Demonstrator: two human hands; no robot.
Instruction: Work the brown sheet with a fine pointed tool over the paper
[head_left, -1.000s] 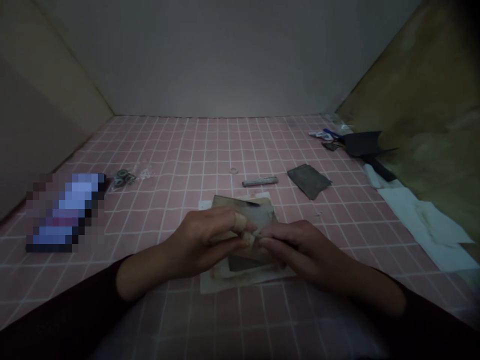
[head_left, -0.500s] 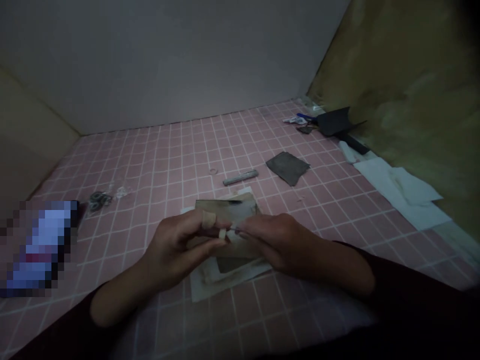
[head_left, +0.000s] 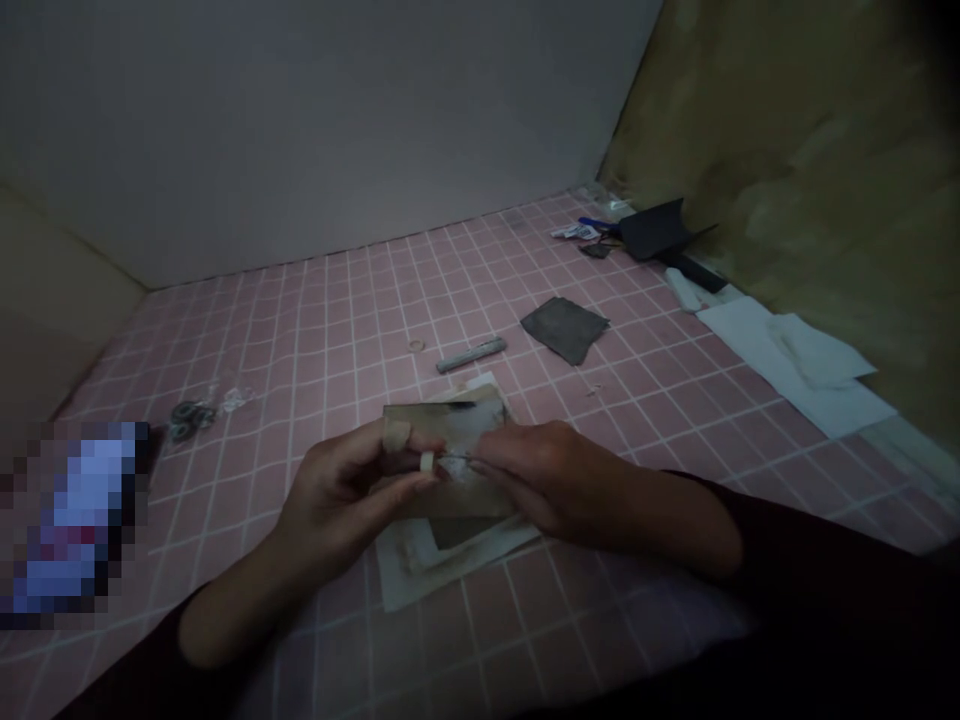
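Note:
My left hand (head_left: pixel 337 490) is closed, pinching a small pale ring (head_left: pixel 427 463) between thumb and fingers. A beige band (head_left: pixel 397 435), like tape, wraps one of its fingers. My right hand (head_left: pixel 544 475) is closed around a thin, dark, rod-like tool (head_left: pixel 459 457), whose tip points at the ring; whether they touch I cannot tell. Most of the tool is hidden by the fingers. Beneath both hands lies a flat, greyish-brown board or sheet (head_left: pixel 442 420) with whitish powder on it, over stained paper (head_left: pixel 405 580).
Beyond my hands lie another pale ring (head_left: pixel 416 345), a grey rod (head_left: pixel 472 354) and dark sandpaper-like sheets (head_left: pixel 566 329). Small dark rings (head_left: pixel 189 418) and a blurred-out phone-like object (head_left: pixel 82 510) are on the left. A black dustpan-like scoop (head_left: pixel 660 232) and white paper (head_left: pixel 795 365) line the right wall.
The view has shifted slightly. My left hand has drawn a little away from my right, so more of the thin tool and the powder shows between them. Both hands keep their grip.

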